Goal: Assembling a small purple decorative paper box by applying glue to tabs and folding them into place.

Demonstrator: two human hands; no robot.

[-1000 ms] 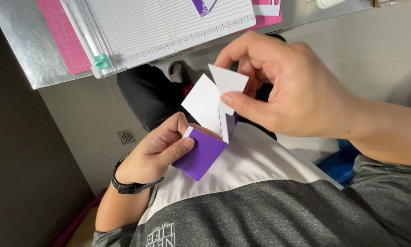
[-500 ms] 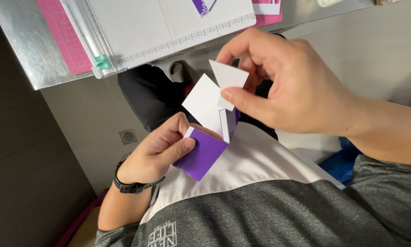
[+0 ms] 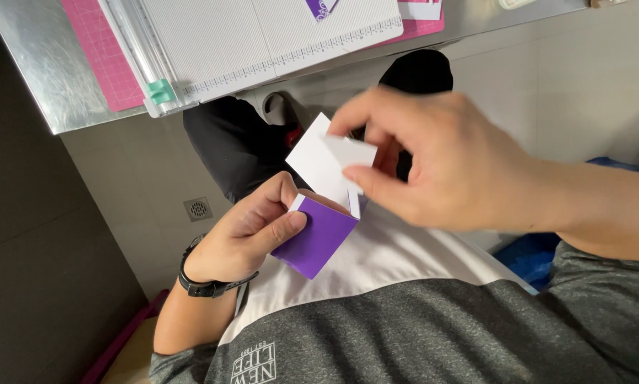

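Head view, looking down over the lap. The left hand [image 3: 245, 235], with a black wristband [image 3: 209, 284], is clamped on a small purple paper box [image 3: 318, 235]: thumb pressed on the near purple face, the other fingers wrapped behind and mostly hidden. The box sits over the white and grey shirt [image 3: 405, 306], just below the table edge. Its white flaps [image 3: 326, 160] stand open at the top, pointing up and away from the body, so the box's long axis runs from lower left toward upper right. The right hand [image 3: 447, 163] is directly above and to the right of the box, thumb and forefinger pinched together on the upper flap's edge; it is blurred, so the exact contact is hard to make out. The box's interior and far side are not visible. Above, a white paper trimmer [image 3: 262, 35] with a teal slider lies on a pink cutting mat [image 3: 99, 53] on the metal table [image 3: 42, 71], both cut off by the frame edge. A floor drain [image 3: 199, 208] shows below.
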